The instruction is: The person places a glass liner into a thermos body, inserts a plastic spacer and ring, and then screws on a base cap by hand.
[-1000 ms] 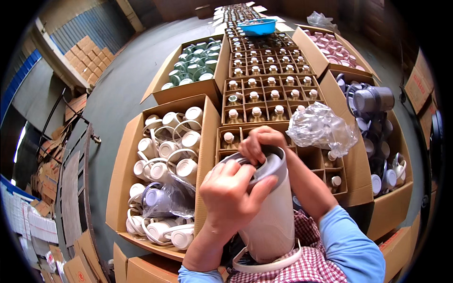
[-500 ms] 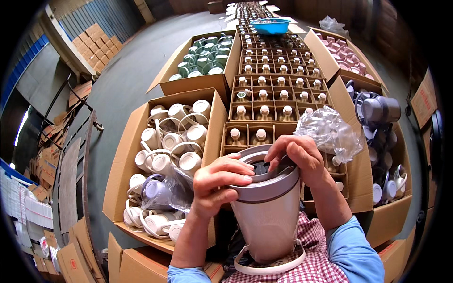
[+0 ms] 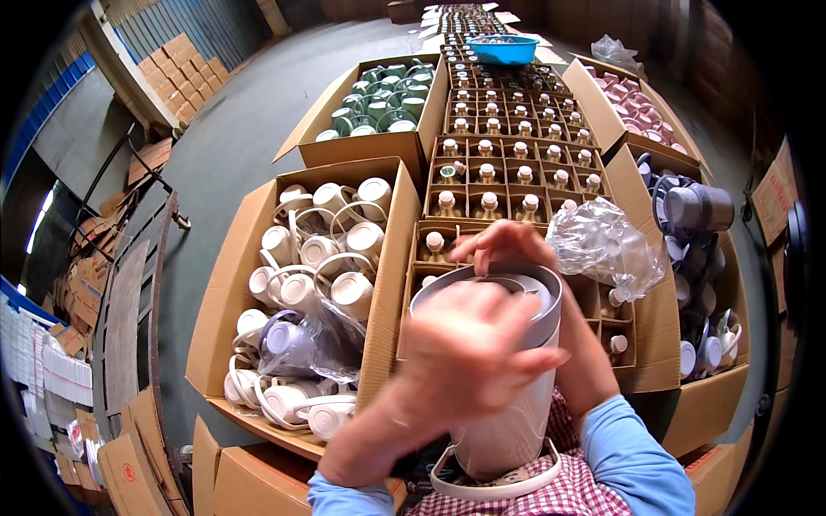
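Right grip (image 3: 509, 244) half-curled at pale container (image 3: 514, 423)

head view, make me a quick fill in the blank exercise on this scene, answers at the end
The blurred hand over the large pale cup is the person's ____ hand.
The crumpled clear plastic lies to the cup's ____.
The small cups in the farther right box are ____.
The basin is ____.

Missing words: left; right; pink; blue

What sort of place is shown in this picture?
Probably a warehouse or packing workshop: capped bottles stand in long rows of divided cartons, handled containers fill open cardboard boxes, and brown boxes are stacked near the far wall.
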Demonstrator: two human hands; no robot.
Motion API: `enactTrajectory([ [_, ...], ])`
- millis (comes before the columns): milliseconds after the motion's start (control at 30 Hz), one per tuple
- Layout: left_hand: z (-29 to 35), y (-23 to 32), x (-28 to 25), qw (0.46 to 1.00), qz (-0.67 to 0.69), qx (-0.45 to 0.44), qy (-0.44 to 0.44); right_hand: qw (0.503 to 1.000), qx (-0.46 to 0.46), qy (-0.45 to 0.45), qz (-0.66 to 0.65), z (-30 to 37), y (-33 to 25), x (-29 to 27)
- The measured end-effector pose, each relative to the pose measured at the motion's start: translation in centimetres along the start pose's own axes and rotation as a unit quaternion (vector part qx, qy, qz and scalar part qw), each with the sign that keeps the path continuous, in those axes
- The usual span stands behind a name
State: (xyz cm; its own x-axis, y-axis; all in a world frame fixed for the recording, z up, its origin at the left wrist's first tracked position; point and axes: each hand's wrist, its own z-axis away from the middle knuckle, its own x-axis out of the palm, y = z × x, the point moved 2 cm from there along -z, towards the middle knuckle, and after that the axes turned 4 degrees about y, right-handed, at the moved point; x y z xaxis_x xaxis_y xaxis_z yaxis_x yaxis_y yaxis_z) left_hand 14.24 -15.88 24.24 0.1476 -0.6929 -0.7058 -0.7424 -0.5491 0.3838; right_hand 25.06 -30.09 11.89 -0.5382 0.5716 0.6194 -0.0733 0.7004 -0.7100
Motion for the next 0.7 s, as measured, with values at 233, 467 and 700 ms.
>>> enactTrajectory([
  [233,5.0,-8.8,-0.2,0.947,0.315,-0.033,0.048,0.961,-0.046,-0.047,0.267,2.3,-3.2,4.4],
  [467,3.4,-5.2,0.6,0.979,0.195,0.012,0.053,0.983,-0.001,0.028,0.180,2.0,-2.1,3.0],
  [700,-0.1,0.2,1.0,1.000,-0.002,0.006,-0.004,0.997,-0.050,-0.035,0.038,0.1,-0.5,0.9],
])
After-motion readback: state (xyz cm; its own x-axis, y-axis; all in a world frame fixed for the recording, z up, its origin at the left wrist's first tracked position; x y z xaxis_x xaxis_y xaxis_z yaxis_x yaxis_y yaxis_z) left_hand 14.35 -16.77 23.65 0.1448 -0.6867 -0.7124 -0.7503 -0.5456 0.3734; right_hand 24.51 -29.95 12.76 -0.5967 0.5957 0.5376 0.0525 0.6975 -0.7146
